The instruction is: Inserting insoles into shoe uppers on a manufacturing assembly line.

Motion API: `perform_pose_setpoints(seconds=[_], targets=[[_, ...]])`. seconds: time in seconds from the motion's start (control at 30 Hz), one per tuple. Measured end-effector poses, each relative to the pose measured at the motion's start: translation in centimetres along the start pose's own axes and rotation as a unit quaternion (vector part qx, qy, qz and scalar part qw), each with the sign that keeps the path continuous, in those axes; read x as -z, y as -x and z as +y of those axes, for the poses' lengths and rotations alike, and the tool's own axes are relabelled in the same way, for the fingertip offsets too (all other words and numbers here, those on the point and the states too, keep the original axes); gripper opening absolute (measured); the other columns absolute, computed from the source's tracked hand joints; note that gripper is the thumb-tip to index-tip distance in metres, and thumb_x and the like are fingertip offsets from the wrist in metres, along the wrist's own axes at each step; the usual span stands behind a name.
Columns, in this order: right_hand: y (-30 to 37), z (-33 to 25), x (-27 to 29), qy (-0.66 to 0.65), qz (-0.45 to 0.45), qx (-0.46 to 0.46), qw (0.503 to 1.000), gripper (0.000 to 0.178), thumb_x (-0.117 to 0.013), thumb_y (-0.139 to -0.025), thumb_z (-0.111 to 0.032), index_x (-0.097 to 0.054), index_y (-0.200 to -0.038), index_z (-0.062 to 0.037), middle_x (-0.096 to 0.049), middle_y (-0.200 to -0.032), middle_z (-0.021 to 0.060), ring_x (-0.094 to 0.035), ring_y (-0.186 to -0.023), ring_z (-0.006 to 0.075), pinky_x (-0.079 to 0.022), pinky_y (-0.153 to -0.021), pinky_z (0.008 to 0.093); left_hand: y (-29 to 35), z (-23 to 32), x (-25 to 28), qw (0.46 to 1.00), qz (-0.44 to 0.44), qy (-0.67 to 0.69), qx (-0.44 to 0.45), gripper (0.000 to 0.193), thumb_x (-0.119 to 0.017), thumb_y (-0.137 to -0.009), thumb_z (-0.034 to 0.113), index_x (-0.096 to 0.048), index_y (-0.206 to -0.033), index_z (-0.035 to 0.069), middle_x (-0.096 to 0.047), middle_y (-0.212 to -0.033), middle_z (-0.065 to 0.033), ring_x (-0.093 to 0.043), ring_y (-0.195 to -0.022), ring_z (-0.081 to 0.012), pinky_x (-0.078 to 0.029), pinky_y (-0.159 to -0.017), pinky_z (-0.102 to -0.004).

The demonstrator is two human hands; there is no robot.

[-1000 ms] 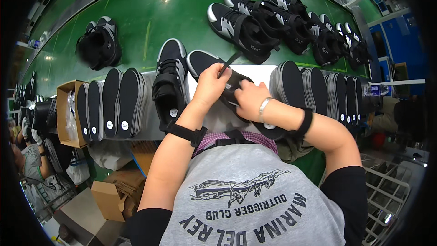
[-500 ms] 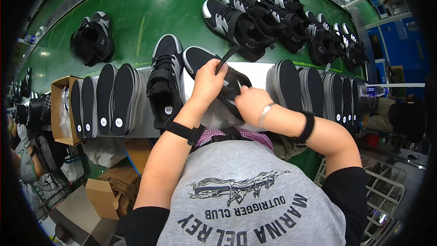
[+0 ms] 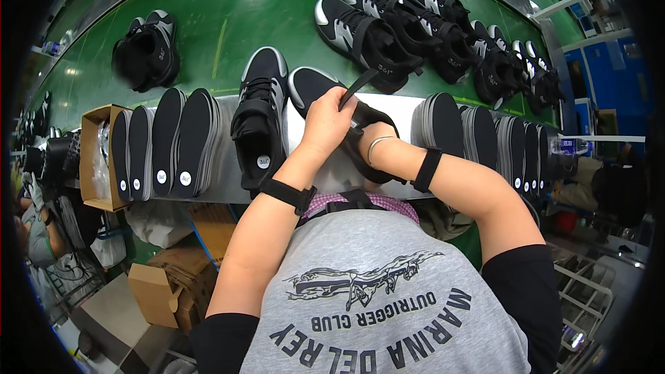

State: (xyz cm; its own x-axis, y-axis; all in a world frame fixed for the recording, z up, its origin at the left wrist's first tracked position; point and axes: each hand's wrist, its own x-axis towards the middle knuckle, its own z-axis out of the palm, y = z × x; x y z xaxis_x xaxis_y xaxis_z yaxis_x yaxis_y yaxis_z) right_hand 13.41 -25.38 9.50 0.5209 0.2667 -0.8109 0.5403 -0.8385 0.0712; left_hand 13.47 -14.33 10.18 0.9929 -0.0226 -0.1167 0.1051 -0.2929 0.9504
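Note:
A black sneaker (image 3: 313, 84) with a silver toe edge lies in front of me, its toe pointing away. My left hand (image 3: 328, 122) is closed on the sneaker's black strap (image 3: 359, 88), which sticks up from between thumb and fingers. My right hand (image 3: 374, 144) reaches down into the shoe's opening; the shoe hides its fingers, so what they hold does not show. Just left of my left forearm stands a matching sneaker (image 3: 260, 107), with a round white sticker on the insole inside it.
Stacks of black insoles (image 3: 197, 138) stand at the left, beside an open cardboard box (image 3: 99, 187). More insole stacks (image 3: 443, 125) line the right side. Several finished-looking sneakers (image 3: 370, 45) sit on the green surface (image 3: 235, 21) beyond, with another pair (image 3: 156, 48) far left.
My right hand has gone from the edge of the shoe's opening down inside it. My left hand keeps its hold on the strap. The whole view has shifted slightly.

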Motion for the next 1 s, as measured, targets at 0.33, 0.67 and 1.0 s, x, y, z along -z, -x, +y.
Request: perform_pose_setpoints(seconds=[0.33,0.67,1.0], targets=[[7.5,1.7,1.8,-0.019,-0.099,0.129,0.987,0.049,-0.047,-0.077,-0.035,-0.050,-0.107,0.0024,-0.061,-0.091,0.0156,-0.058,-0.090,0.0301,-0.029,-0.092,0.0510,0.3,0.3,-0.1,1.000,0.011,-0.004,0.007,0.020,-0.054,-0.078,0.019,-0.056,-0.079,0.000,-0.058,-0.065,-0.0156,-0.058,-0.063,-0.0296,-0.043,-0.058,-0.0351],[3.5,2.5,-2.2,-0.645,0.198,0.137,0.725,0.030,-0.053,-0.079,-0.024,-0.052,-0.097,0.0002,-0.061,-0.077,0.0093,-0.059,-0.069,0.0182,-0.046,-0.064,0.0295,1.2,-0.5,0.9,0.999,0.023,-0.015,-0.027,0.019,-0.054,-0.073,0.014,-0.056,-0.087,0.002,-0.060,-0.078,-0.0178,-0.058,-0.077,-0.0333,-0.045,-0.067,-0.0380],[2.8,2.1,-2.5,-0.509,0.349,0.108,0.780,0.007,-0.055,-0.076,-0.003,-0.053,-0.071,0.0025,-0.050,-0.061,0.0056,-0.048,-0.048,0.0113,-0.039,-0.040,0.0235,1.3,0.5,-1.2,0.997,0.048,-0.058,-0.003,0.019,-0.055,-0.064,0.008,-0.053,-0.082,0.007,-0.060,-0.072,-0.0144,-0.058,-0.071,-0.0329,-0.044,-0.062,-0.0429]])
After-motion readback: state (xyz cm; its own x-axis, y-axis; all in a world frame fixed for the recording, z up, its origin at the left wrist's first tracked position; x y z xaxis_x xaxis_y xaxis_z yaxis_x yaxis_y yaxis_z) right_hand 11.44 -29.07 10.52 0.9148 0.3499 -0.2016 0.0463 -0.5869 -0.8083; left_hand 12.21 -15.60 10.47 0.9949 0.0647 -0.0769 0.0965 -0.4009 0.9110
